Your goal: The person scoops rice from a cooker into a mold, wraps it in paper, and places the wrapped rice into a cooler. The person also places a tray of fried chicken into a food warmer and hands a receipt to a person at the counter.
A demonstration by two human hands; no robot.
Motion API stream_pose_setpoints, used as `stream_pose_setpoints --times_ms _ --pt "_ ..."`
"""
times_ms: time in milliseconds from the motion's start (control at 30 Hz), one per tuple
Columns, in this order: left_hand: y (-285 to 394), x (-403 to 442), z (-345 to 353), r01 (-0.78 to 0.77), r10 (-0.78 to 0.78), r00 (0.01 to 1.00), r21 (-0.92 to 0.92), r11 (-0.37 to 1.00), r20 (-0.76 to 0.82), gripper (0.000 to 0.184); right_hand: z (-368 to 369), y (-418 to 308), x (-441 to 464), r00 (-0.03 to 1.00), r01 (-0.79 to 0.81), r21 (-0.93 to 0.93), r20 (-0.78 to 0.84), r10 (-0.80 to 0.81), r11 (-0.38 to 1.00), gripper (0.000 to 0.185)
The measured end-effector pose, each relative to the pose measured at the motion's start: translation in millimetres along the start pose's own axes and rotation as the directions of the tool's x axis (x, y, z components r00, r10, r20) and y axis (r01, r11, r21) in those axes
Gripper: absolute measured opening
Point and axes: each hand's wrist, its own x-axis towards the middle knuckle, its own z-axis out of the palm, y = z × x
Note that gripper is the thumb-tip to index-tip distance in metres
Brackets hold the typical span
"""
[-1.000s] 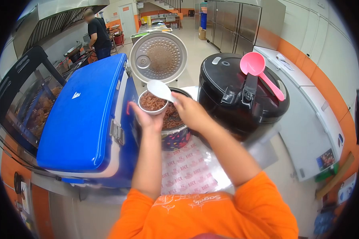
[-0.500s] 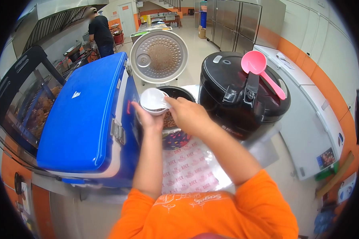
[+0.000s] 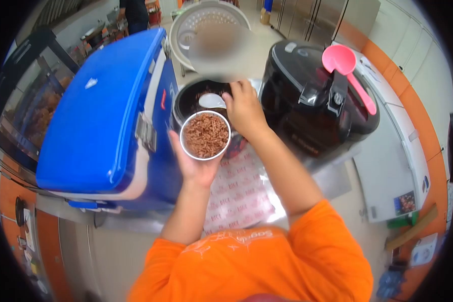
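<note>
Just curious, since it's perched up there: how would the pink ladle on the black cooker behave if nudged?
The pink ladle looks like molded plastic, so it's probably light and fairly stiff. Its rounded bowl might rock or slide on the smooth, shiny lid, though the raised handle beside it could catch it.

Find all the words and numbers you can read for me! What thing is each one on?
"BICE" or "RICE", over and over, first letter unclear: the patterned paper.
"Sag...", the rest unclear: the orange shirt.
Too blurred or small to read: the black cooker's front label and the blue cooler's red mark.
I can't read any numbers.
</note>
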Motion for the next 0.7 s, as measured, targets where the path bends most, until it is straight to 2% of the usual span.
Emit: stream_pose_setpoints --times_ms 33,67,100,133,167,200,233,267,300,367,400,433,467,500,533,567,600,633,667,700 --pt "-1.2 -7.7 -3.7 0.009 -0.009 0.999 -0.010 1.000 -0.040 0.065 -12.2 -8.7 -9.1 0.999 -0.048 0.165 -0.002 0.049 0.985 0.036" --pt "-2.9 -15.7 -7.6 0.008 -0.006 0.998 0.028 1.000 -0.055 0.063 -12.2 -8.6 -32.6 0.964 -0.265 0.491 0.130 0.231 0.830 0.034" --pt "-7.5 -24.8 -10.5 0.011 -0.006 0.997 0.063 0.998 -0.073 0.061 -16.1 -11.0 -60.8 0.880 -0.465 0.711 0.307 0.363 0.528 0.033" --pt "-13.0 -35.0 -8.9 0.023 -0.015 0.998 0.126 0.992 -0.066 0.060 -24.7 -19.1 -90.0 0.714 -0.647 0.760 0.575 0.400 0.062 0.033" --pt "-20.4 -43.7 -15.6 0.025 -0.014 0.998 0.185 0.982 -0.056 0.061 -36.2 -27.4 -116.7 0.671 -0.684 0.728 0.608 0.425 0.040 0.033" --pt "-31.2 -52.8 -30.8 0.032 0.003 0.993 0.296 0.955 -0.116 0.060 -47.9 -35.6 -138.7 0.584 -0.670 0.648 0.761 0.282 -0.362 0.040" --pt "-42.9 -60.9 -46.0 0.039 0.029 0.987 0.409 0.912 -0.158 0.059 -56.3 -40.4 -155.5 0.544 -0.566 0.441 0.835 0.087 -0.697 0.047" --pt "-57.3 -73.0 -55.7 0.055 0.053 0.981 0.529 0.847 -0.187 0.054 -60.6 -37.1 -172.3 0.504 -0.534 0.422 0.855 0.124 -0.733 0.053" --pt "-67.8 -79.8 -73.9 0.145 0.057 0.961 0.670 0.728 -0.270 0.057 -65.5 -29.1 -190.6 0.488 -0.538 0.402 0.865 0.115 -0.740 0.053" --pt "-76.7 -90.7 -109.3 0.003 0.212 0.975 0.955 0.296 -0.069 0.052 -73.7 -6.1 -222.8 0.533 -0.484 0.216 0.841 -0.089 -0.848 0.057" --pt "-80.8 -101.0 -127.9 0.003 0.234 0.969 0.956 0.293 -0.074 0.052 -74.8 0.3 -233.8 0.439 -0.516 0.258 0.899 0.006 -0.817 0.058" --pt "-85.4 -116.7 -145.4 0.036 0.195 0.977 0.969 0.246 -0.085 0.045 -70.8 7.6 -237.2 0.437 -0.526 0.240 0.899 -0.017 -0.816 0.058" --pt "-86.2 -132.3 -153.2 0.066 0.158 0.982 0.978 0.197 -0.098 0.039 -65.7 14.9 -237.7 0.385 -0.578 0.295 0.921 0.065 -0.761 0.054" --pt "-79.5 -148.9 -147.4 -0.144 -0.041 0.989 0.974 -0.175 0.139 0.032 -59.9 20.3 -237.4 0.338 -0.625 0.343 0.929 0.153 -0.701 0.051" --pt "-85.5 -167.5 -145.8 -0.241 -0.167 0.969 0.835 -0.494 0.181 0.033 -48.2 22.3 -234.3 0.360 -0.706 0.496 0.866 0.347 -0.506 0.044" --pt "-91.1 -182.5 -145.0 -0.338 -0.302 0.939 0.591 -0.733 0.162 0.037 -46.3 27.4 -228.1 0.420 -0.812 0.497 0.862 0.284 -0.307 0.045" --pt "-95.7 -188.1 -147.5 -0.317 -0.289 0.946 0.592 -0.741 0.145 0.037 -34.1 32.7 -226.3 0.656 -0.750 0.587 0.718 0.234 0.304 0.049" --pt "-100.4 -191.1 -153.3 -0.314 -0.273 0.949 0.527 -0.790 0.157 0.039 -19.8 34.8 -228.9 0.812 -0.371 0.486 0.583 0.022 0.791 0.053" --pt "-103.4 -191.7 -158.2 -0.310 -0.259 0.950 0.457 -0.834 0.172 0.042 -9.1 30.1 -234.7 0.810 -0.370 0.498 0.587 0.009 0.784 0.053" --pt "-105.2 -190.6 -161.6 -0.293 -0.243 0.956 0.454 -0.841 0.167 0.042 1.6 22.9 -240.3 0.781 -0.121 0.314 0.616 -0.105 0.942 0.057"
